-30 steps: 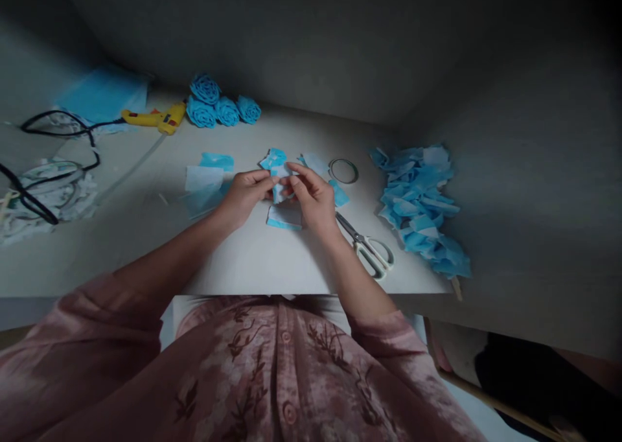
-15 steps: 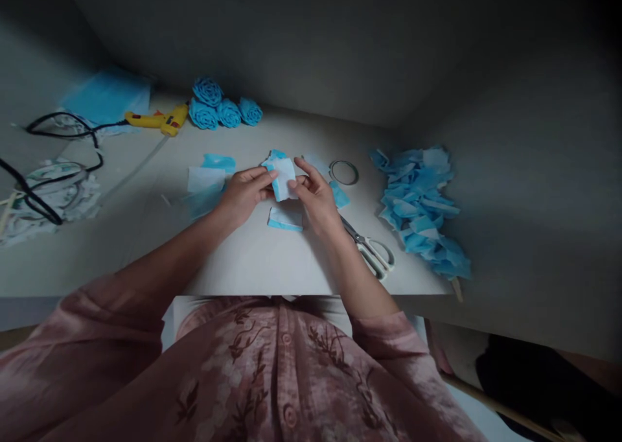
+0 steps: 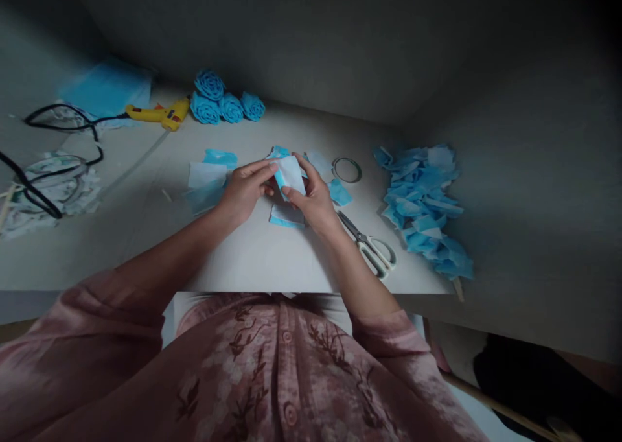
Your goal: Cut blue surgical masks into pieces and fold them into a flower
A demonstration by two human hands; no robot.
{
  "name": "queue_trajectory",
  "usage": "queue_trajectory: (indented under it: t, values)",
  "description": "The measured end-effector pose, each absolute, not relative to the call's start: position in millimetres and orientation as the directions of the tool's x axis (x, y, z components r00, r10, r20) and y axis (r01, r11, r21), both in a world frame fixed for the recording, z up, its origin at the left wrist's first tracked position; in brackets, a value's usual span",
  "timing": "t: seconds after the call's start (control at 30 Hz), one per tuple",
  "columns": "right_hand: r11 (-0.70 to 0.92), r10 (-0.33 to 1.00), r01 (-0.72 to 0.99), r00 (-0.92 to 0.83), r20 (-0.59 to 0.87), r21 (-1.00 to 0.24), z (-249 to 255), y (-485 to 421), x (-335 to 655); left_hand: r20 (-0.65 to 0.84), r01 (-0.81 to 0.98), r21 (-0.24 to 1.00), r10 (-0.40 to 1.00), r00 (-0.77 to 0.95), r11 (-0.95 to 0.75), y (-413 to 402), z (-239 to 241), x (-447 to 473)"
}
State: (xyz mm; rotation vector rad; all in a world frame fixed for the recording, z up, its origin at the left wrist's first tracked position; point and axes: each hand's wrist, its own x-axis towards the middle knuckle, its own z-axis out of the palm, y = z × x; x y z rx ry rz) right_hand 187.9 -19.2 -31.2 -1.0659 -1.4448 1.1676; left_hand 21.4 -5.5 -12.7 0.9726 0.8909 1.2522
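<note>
Both hands meet over the middle of the white table [image 3: 253, 260]. My left hand [image 3: 244, 190] pinches the upper left edge of a small pale blue fabric piece [image 3: 290, 172]. My right hand [image 3: 315, 199] grips the same piece from the right and below, fingers curled round it. The piece is held just above the table. Another pale blue piece [image 3: 286, 216] lies flat right under my hands. More small blue and white pieces [image 3: 210, 170] lie to the left of my left hand.
Scissors [image 3: 370, 247] lie right of my right wrist. A thin ring [image 3: 346, 169] lies beyond them. A heap of blue cut pieces [image 3: 425, 202] fills the right side. Blue fabric roses [image 3: 226, 102] and a yellow glue gun [image 3: 158, 113] with black cable sit at the back left.
The fabric piece has been turned and straightened between my fingers, its pale side now facing up. My right hand shifted under it. Nothing else moved.
</note>
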Motion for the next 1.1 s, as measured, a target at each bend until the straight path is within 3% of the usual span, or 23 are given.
queue_trajectory:
  t: [0.13,0.27,0.4,0.5,0.63,0.77,0.93,1.1]
  values:
    - [0.231,0.970,0.167,-0.121,0.213,-0.958,-31,-18,190,-0.039,-0.373,0.924,0.989,0.141,0.089,-2,-10,18]
    - [0.254,0.966,0.238,-0.111,0.233,-0.937,-34,-17,191,-0.093,-0.286,0.943,0.960,0.266,0.171,-5,-12,20]
    - [0.263,0.962,0.251,-0.144,0.233,-0.932,-39,-15,192,-0.052,-0.208,0.973,0.975,0.217,0.098,-5,-13,19]
    - [0.319,0.947,0.295,-0.135,0.292,-0.901,-38,-14,197,-0.060,-0.285,0.952,0.982,0.180,0.111,-2,-9,16]
    - [0.521,0.850,0.483,-0.219,0.479,-0.704,-27,-14,206,-0.115,-0.392,0.901,0.972,0.203,0.188,2,-3,12]
    - [0.626,0.771,0.602,-0.383,0.509,-0.496,-18,-16,208,-0.187,-0.419,0.864,0.950,0.249,0.280,1,-3,15]
    - [0.654,0.747,0.575,-0.385,0.543,-0.492,-20,-16,207,-0.267,-0.388,0.836,0.905,0.332,0.389,-1,-4,19]
    - [0.677,0.728,0.521,-0.368,0.579,-0.520,-24,-12,207,-0.253,-0.315,0.877,0.906,0.339,0.363,1,-9,16]
